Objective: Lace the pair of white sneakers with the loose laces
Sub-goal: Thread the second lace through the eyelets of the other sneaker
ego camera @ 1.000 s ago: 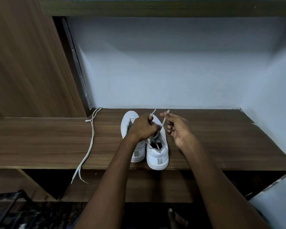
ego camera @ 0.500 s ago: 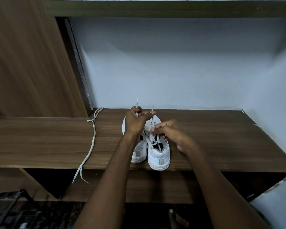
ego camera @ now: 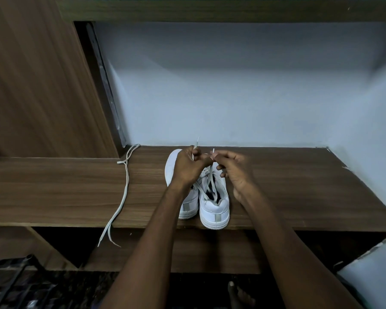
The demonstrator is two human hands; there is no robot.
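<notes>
Two white sneakers stand side by side on the wooden shelf [ego camera: 299, 188], heels toward me. The right sneaker [ego camera: 215, 210] has a white lace [ego camera: 206, 186] running up from its eyelets. My left hand [ego camera: 187, 168] pinches one end of that lace above the left sneaker [ego camera: 171, 166], and the tip sticks up past my fingers. My right hand [ego camera: 234, 170] pinches the other end close beside it. A second loose lace [ego camera: 125, 188] lies on the shelf to the left, its ends hanging over the front edge.
A brown wooden panel [ego camera: 42, 85] rises at the left and a white wall [ego camera: 232, 97] backs the shelf. Another wooden shelf [ego camera: 210, 10] runs overhead. A lower shelf [ego camera: 187, 253] sits beneath. A dark metal rack [ego camera: 7, 284] is at the bottom left.
Both hands have risen and come close together over the sneakers, drawing the two lace ends upward. The loose lace on the left has not moved.
</notes>
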